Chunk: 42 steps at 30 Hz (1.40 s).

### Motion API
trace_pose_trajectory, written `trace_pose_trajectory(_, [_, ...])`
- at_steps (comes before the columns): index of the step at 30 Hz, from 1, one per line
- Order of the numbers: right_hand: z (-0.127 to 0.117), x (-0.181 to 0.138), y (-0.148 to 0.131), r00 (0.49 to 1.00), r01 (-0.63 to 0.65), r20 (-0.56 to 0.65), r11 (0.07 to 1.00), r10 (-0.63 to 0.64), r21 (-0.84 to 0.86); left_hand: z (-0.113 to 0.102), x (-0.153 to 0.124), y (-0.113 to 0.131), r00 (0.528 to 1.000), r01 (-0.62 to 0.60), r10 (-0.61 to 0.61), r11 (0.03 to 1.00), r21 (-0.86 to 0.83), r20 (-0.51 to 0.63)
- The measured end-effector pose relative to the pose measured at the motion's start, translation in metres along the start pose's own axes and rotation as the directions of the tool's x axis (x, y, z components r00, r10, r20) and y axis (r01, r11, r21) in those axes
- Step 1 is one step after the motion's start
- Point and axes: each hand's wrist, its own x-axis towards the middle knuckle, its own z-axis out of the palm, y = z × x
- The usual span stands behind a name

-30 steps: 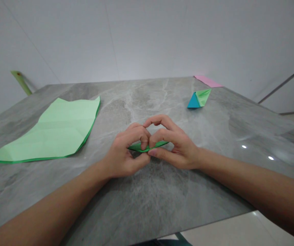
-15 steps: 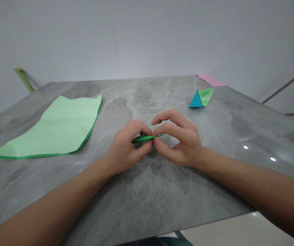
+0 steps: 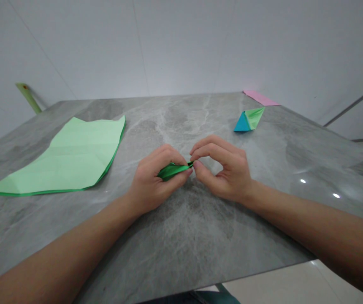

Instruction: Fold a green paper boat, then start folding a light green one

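A small piece of folded green paper is held low over the middle of the table, layers slightly parted. My left hand is closed round it, thumb below and fingers above, covering part of it. At its right end, the thumb and fingertips of my right hand pinch the narrow tip, which they mostly hide. The two hands nearly touch at the fingertips.
On the left of the grey marbled table lie light green paper sheets with an uneven edge. A blue and green folded paper piece sits at the back right, before pink paper. A wall stands behind.
The green paper has tilted, and more of its left part shows. My right fingers have drawn in closer to its tip, with the index and middle fingers now together.
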Motion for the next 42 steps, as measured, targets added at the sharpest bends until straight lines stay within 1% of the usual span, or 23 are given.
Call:
trace_pose_trajectory(3, [0.000, 0.000, 0.001, 0.999, -0.041, 0.005, 0.999, 0.041, 0.014, 0.000, 0.000, 0.001, 0.999, 0.010, -0.012, 1.000, -0.026, -0.053])
trace_pose_trajectory(6, [0.000, -0.001, 0.001, 0.994, -0.105, 0.009, 0.994, 0.105, 0.020, 0.000, -0.001, 0.001, 0.983, 0.105, -0.115, 0.992, -0.073, -0.143])
trace_pose_trajectory(8, [0.000, -0.002, 0.002, 0.985, -0.173, 0.000, 0.984, 0.173, 0.030, 0.000, 0.000, 0.000, 0.951, 0.175, -0.207, 0.972, -0.155, -0.228])
trace_pose_trajectory(10, [0.001, -0.004, 0.005, 0.963, -0.267, -0.024, 0.961, 0.269, 0.067, 0.001, 0.001, -0.003, 0.898, 0.231, -0.318, 0.929, -0.289, -0.305])
trace_pose_trajectory(12, [0.004, -0.005, 0.009, 0.924, -0.368, -0.053, 0.917, 0.380, 0.153, 0.001, 0.003, -0.006, 0.829, 0.268, -0.438, 0.857, -0.439, -0.348])
trace_pose_trajectory(14, [0.006, -0.005, 0.014, 0.872, -0.449, -0.077, 0.852, 0.484, 0.270, 0.001, 0.005, -0.009, 0.765, 0.268, -0.531, 0.777, -0.570, -0.364])
trace_pose_trajectory(16, [0.009, -0.005, 0.019, 0.816, -0.498, -0.103, 0.783, 0.568, 0.372, 0.001, 0.008, -0.011, 0.720, 0.240, -0.584, 0.716, -0.655, -0.374])
trace_pose_trajectory(18, [0.010, -0.005, 0.024, 0.762, -0.529, -0.132, 0.727, 0.633, 0.437, 0.000, 0.011, -0.013, 0.685, 0.215, -0.613, 0.686, -0.695, -0.394])
trace_pose_trajectory(21, [0.011, -0.005, 0.032, 0.691, -0.552, -0.179, 0.671, 0.701, 0.496, -0.001, 0.013, -0.015, 0.653, 0.211, -0.644, 0.661, -0.721, -0.399])
trace_pose_trajectory(24, [0.013, -0.006, 0.039, 0.629, -0.558, -0.210, 0.623, 0.749, 0.548, -0.002, 0.012, -0.016, 0.635, 0.235, -0.689, 0.605, -0.761, -0.351])
trace_pose_trajectory(27, [0.015, -0.007, 0.041, 0.572, -0.562, -0.192, 0.551, 0.797, 0.617, -0.002, 0.011, -0.016, 0.610, 0.283, -0.734, 0.555, -0.782, -0.300])
trace_pose_trajectory(28, [0.016, -0.008, 0.041, 0.565, -0.558, -0.175, 0.529, 0.806, 0.640, -0.001, 0.010, -0.016, 0.608, 0.292, -0.737, 0.553, -0.781, -0.295])
trace_pose_trajectory(29, [0.017, -0.007, 0.039, 0.570, -0.548, -0.155, 0.514, 0.807, 0.660, -0.001, 0.010, -0.016, 0.611, 0.296, -0.735, 0.557, -0.776, -0.294])
trace_pose_trajectory(30, [0.017, -0.007, 0.037, 0.587, -0.536, -0.133, 0.506, 0.799, 0.675, 0.000, 0.009, -0.015, 0.619, 0.298, -0.728, 0.565, -0.770, -0.294])
trace_pose_trajectory(31, [0.017, -0.006, 0.034, 0.615, -0.524, -0.108, 0.507, 0.781, 0.685, 0.000, 0.009, -0.015, 0.627, 0.297, -0.719, 0.576, -0.761, -0.299])
trace_pose_trajectory(33, [0.017, -0.005, 0.025, 0.690, -0.501, -0.054, 0.530, 0.721, 0.684, 0.000, 0.008, -0.015, 0.639, 0.294, -0.703, 0.599, -0.745, -0.312])
trace_pose_trajectory(35, [0.016, -0.005, 0.015, 0.761, -0.494, 0.012, 0.567, 0.649, 0.659, 0.000, 0.008, -0.014, 0.640, 0.291, -0.694, 0.616, -0.732, -0.329])
trace_pose_trajectory(36, [0.016, -0.006, 0.011, 0.776, -0.513, 0.058, 0.574, 0.629, 0.638, 0.000, 0.008, -0.013, 0.641, 0.289, -0.689, 0.624, -0.726, -0.337])
trace_pose_trajectory(38, [0.015, -0.007, 0.006, 0.779, -0.565, 0.143, 0.584, 0.611, 0.583, 0.001, 0.009, -0.010, 0.654, 0.283, -0.673, 0.641, -0.714, -0.344])
trace_pose_trajectory(40, [0.014, -0.008, 0.004, 0.762, -0.614, 0.215, 0.576, 0.611, 0.539, 0.002, 0.009, -0.007, 0.686, 0.276, -0.647, 0.654, -0.704, -0.332])
trace_pose_trajectory(42, [0.014, -0.009, 0.005, 0.744, -0.643, 0.268, 0.544, 0.613, 0.539, 0.002, 0.009, -0.004, 0.722, 0.262, -0.621, 0.655, -0.709, -0.306])
